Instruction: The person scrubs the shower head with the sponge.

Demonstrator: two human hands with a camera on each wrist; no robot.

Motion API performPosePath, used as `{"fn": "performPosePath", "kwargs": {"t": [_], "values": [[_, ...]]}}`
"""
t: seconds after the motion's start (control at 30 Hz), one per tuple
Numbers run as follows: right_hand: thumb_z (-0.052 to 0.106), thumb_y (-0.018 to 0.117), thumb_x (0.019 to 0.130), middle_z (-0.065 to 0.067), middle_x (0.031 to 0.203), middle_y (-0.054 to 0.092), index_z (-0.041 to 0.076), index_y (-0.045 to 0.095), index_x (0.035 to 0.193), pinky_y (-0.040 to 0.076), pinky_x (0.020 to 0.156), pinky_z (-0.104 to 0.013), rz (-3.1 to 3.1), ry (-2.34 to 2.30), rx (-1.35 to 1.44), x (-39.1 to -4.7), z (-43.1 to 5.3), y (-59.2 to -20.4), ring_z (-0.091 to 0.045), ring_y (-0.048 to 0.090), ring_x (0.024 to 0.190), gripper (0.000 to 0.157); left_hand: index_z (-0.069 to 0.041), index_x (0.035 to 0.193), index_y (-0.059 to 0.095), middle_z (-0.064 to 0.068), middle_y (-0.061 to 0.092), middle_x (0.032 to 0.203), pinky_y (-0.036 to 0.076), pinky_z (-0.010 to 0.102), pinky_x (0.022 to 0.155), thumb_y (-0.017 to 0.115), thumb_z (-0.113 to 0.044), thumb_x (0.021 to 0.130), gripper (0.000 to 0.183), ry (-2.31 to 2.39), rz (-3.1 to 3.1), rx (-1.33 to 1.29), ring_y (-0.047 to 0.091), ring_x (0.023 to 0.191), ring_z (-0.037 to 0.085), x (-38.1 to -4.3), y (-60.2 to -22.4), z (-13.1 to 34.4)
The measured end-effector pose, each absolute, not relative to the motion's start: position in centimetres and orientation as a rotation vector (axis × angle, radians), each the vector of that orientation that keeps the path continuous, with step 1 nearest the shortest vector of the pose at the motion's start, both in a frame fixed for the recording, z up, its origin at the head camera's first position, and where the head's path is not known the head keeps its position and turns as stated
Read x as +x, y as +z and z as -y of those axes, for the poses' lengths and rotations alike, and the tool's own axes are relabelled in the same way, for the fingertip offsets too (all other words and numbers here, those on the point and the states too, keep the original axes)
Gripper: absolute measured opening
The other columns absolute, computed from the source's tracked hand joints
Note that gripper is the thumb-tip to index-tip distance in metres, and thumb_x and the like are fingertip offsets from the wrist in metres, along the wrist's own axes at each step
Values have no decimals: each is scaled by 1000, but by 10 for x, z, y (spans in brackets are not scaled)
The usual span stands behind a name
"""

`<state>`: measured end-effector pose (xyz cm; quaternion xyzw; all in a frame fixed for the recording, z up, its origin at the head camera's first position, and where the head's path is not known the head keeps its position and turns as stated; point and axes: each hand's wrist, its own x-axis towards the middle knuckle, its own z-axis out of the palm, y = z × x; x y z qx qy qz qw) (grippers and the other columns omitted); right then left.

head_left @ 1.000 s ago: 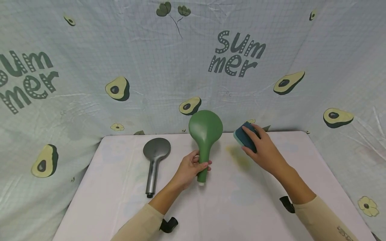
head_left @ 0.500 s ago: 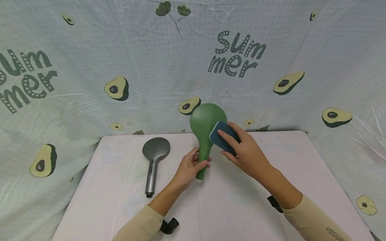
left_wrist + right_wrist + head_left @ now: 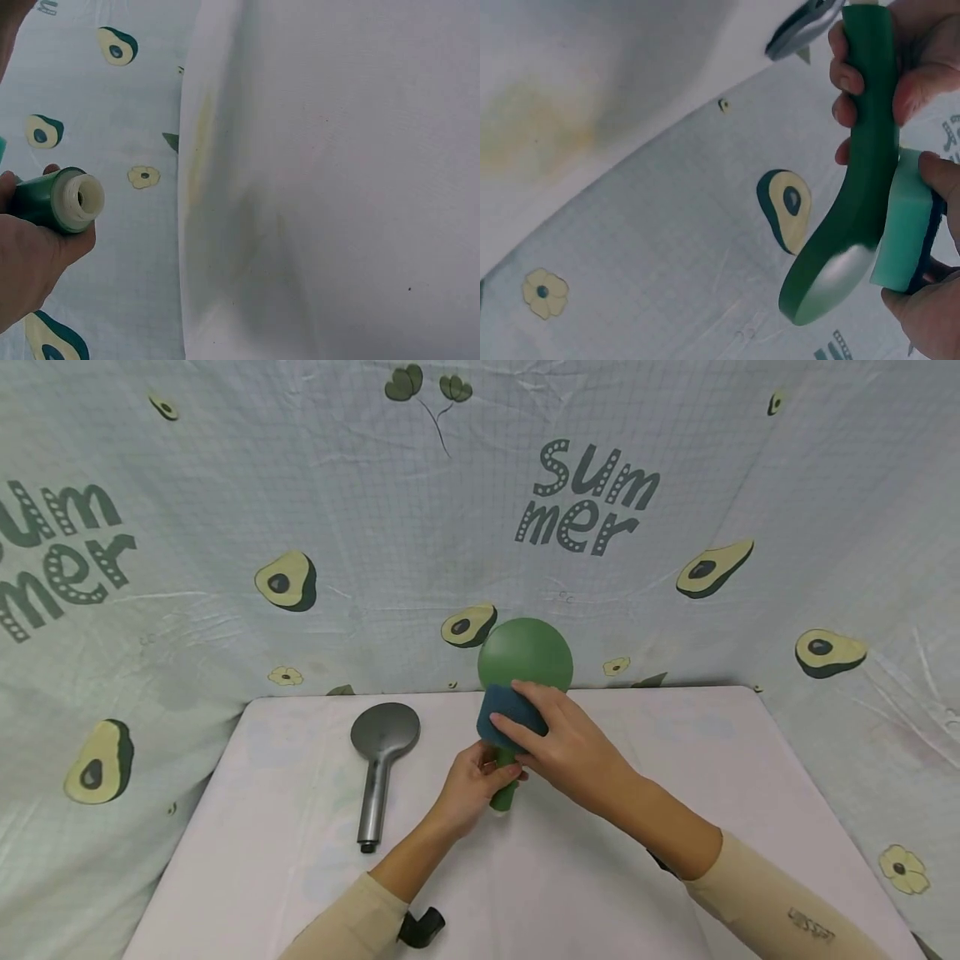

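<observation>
A green shower head [image 3: 527,652] is held up over the table by its handle, gripped in my left hand [image 3: 465,783]. In the left wrist view the threaded pale end [image 3: 86,197] of its handle points toward the camera. My right hand [image 3: 573,739] pinches a sponge [image 3: 501,710], dark blue on one side and light green on the other. The right wrist view shows the sponge's light green side [image 3: 901,225] against the back of the shower head's neck [image 3: 866,180], just beyond my left fingers. From the head view, sponge and right hand hide the neck.
A grey shower head [image 3: 384,731] lies on the pink-white table [image 3: 300,777], left of my left hand. Behind the table hangs a cloth [image 3: 375,527] printed with avocados and lettering. Black straps [image 3: 422,928] show by the sleeves.
My right hand has brought the sponge leftward from beside the green shower head, onto its head's edge and then down to the neck. My left hand has lifted and tilted the shower head slightly.
</observation>
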<state>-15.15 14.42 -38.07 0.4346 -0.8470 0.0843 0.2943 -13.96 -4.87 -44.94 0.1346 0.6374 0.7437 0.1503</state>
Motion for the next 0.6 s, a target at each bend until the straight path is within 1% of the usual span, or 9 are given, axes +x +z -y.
{"fn": "performPosePath", "kwargs": {"t": [0.1, 0.17, 0.23, 0.33, 0.37, 0.47, 0.57, 0.6], "values": [[22, 92, 80, -26, 150, 47, 17, 64, 140, 51, 108, -54, 2259, 228, 1140, -158, -142, -372, -43, 53, 134, 66, 3, 151, 43, 30, 61, 128, 60, 31, 93, 60, 2, 102, 53, 2130, -1835, 421, 71, 100, 19, -140, -450, 49], [22, 90, 83, -25, 151, 46, 18, 63, 142, 50, 109, -55, 2271, 252, 1115, -163, -142, -366, -44, 52, 136, 65, 0, 154, 41, 32, 61, 129, 59, 32, 94, 61, 2, 101, 57, 2121, -1837, 451, 71, 103, 25, -140, -449, 49], [21, 87, 85, -25, 153, 45, 18, 61, 144, 49, 110, -57, 2291, 291, 1082, -169, -145, -360, -45, 50, 137, 64, -2, 155, 41, 34, 61, 129, 59, 31, 94, 61, 0, 101, 57, 2110, -1842, 478, 71, 104, 29, -140, -448, 48], [21, 84, 88, -25, 154, 43, 19, 60, 145, 47, 111, -59, 2325, 362, 1022, -179, -149, -349, -46, 48, 137, 62, -3, 155, 41, 35, 62, 128, 58, 30, 94, 61, -1, 102, 57, 2097, -1847, 501, 71, 104, 30, -139, -446, 48], [22, 83, 89, -25, 155, 43, 19, 59, 146, 46, 111, -59, 2341, 387, 1001, -183, -151, -345, -47, 48, 137, 62, -4, 155, 42, 34, 63, 127, 58, 29, 93, 62, -1, 102, 57, 2088, -1862, 498, 71, 103, 27, -138, -446, 49], [22, 80, 92, -25, 158, 40, 18, 58, 148, 45, 111, -61, 2393, 463, 922, -195, -156, -333, -48, 44, 140, 61, -7, 154, 45, 30, 66, 125, 57, 26, 91, 63, -2, 101, 56, 2056, -1911, 486, 72, 102, 24, -136, -446, 50], [22, 78, 94, -25, 160, 36, 16, 56, 149, 42, 114, -62, 2441, 540, 813, -207, -163, -323, -48, 40, 144, 59, -9, 152, 48, 25, 68, 124, 56, 24, 90, 64, -2, 101, 55, 2014, -1966, 489, 73, 103, 25, -135, -447, 52], [21, 77, 95, -25, 160, 36, 15, 56, 150, 41, 115, -62, 2454, 565, 780, -211, -165, -320, -48, 39, 145, 59, -9, 152, 48, 26, 68, 125, 56, 24, 90, 64, -2, 100, 55, 2005, -1970, 494, 72, 104, 28, -135, -447, 52]]}}
